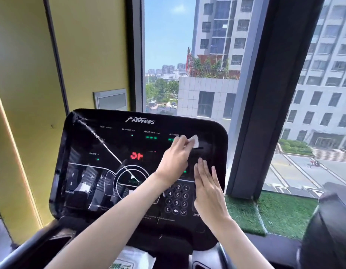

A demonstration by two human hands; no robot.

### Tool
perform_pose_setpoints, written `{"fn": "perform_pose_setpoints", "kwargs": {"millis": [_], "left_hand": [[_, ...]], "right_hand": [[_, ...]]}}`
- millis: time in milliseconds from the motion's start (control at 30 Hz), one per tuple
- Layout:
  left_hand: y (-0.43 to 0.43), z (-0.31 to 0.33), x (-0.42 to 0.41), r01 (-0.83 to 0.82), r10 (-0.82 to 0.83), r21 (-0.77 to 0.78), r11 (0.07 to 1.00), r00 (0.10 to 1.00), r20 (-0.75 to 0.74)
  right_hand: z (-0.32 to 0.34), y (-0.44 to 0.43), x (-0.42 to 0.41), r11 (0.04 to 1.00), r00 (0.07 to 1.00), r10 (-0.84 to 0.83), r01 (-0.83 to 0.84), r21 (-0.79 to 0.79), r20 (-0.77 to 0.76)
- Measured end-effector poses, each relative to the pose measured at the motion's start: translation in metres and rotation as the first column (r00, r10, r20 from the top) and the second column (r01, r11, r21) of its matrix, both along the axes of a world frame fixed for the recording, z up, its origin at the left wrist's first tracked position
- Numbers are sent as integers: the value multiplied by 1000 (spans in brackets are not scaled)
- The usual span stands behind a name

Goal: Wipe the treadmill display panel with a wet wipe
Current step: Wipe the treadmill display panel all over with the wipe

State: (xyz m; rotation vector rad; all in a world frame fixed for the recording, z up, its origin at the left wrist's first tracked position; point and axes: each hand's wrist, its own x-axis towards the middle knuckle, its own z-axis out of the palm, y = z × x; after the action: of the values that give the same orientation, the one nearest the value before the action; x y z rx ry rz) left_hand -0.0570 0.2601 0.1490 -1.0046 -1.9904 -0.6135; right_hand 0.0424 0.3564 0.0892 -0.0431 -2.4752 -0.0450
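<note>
The black glossy treadmill display panel (110,144) fills the middle of the view, with lit green and red readouts and a number keypad at its lower right. My left hand (175,160) reaches across to the panel's upper right and pinches a small white wet wipe (194,140) against the glass. My right hand (208,189) lies flat with fingers together on the panel's right side, beside the keypad, holding nothing.
A white wipe packet (133,259) lies below the panel at the bottom centre. A yellow wall (32,74) stands at the left. A tall window with a dark frame pillar (269,94) is behind, with green artificial turf (275,212) on its sill at right.
</note>
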Motion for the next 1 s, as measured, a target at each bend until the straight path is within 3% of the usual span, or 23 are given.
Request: {"fn": "perform_pose_setpoints", "kwargs": {"millis": [100,133,200,267,300,400,433,500,533,567,667,700,800,867,933,1000], "left_hand": [[-8,5,-16,-188,126,336,923,972,197],[-5,6,-12,-193,133,331,924,971,197],[4,-1,1,-4,1,51,999,999,53],[3,-1,-1,124,-140,-191,974,987,-74],[2,5,-8,123,-137,-173,977,988,-70],[6,15,-15,15,-33,160,987,994,109],[10,17,-8,41,-51,103,994,994,95],[14,13,6,194,-204,-222,956,979,-23],[12,15,4,227,-257,-308,924,964,-60],[11,20,-3,223,-247,-293,930,968,-50],[10,28,-14,102,-105,35,994,989,101],[12,28,-9,112,-111,-3,994,989,93],[8,24,0,249,-274,-362,898,961,-18],[5,32,-12,224,-235,-297,928,972,-2],[7,34,-15,151,-146,-68,986,986,84],[11,28,-5,166,-157,-113,980,984,87]], "right_hand": [[-2,0,-2,1000,1000,1,-1,-6,-11],[-3,-1,-3,1000,1000,1,-1,-14,-17],[-4,-1,-4,1000,1000,1,-2,-27,-19],[-3,1,-4,1000,1000,5,-6,-30,-23],[-3,1,-4,1000,1000,5,-5,-25,-21],[-4,-1,-5,1000,1000,-4,4,-24,-17],[-4,-1,-5,1000,1000,-8,7,-29,-18],[-3,0,-5,999,1000,-7,7,-38,-14],[-2,1,-4,999,1000,-3,3,-36,-12],[-2,2,-4,1000,1000,-1,1,-29,-9],[-3,1,-4,1000,1000,-8,8,-25,-1],[-2,0,-4,999,1000,-10,9,-30,-8],[-2,0,-3,1000,1000,-4,3,-28,-15],[-2,0,-1,999,1000,18,-18,-30,-10],[1,0,-1,999,1000,22,-23,-32,-14],[4,0,2,996,998,33,-38,-86,-49]]}}
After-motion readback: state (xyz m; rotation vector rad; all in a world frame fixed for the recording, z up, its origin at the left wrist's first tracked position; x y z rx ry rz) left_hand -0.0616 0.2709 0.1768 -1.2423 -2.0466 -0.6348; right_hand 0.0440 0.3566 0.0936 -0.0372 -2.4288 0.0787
